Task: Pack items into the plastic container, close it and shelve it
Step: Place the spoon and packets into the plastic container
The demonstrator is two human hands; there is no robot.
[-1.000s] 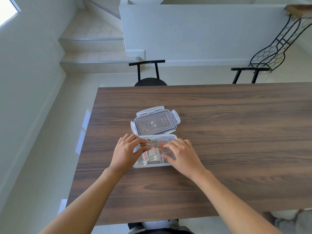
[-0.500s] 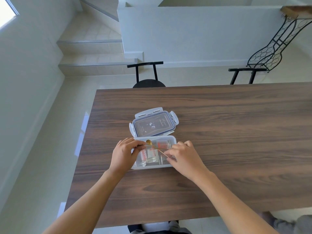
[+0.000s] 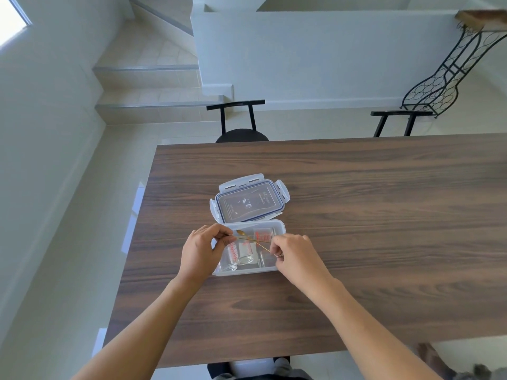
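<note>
**Spoons going in over the glasses**

We have the plastic container open near the bench edge closest to us, its lid lying flat just beyond it at twelve o'clock, latches splayed. Inside lie small clear measuring glasses with red markings, on their sides.

Our left hand pinches one end of the thin gold spoons at the container's nine o'clock side; our right hand pinches the other end at three o'clock. Both hands are closed on the spoons, held apart across the opening.

The risks we see: the spoons look about as long as the container is wide, so they may bridge the rim instead of dropping in, and the lid would then fail to seat. Pressing them down could knock metal against glass. The glasses may also roll once we lift the container toward a shelf.
</note>
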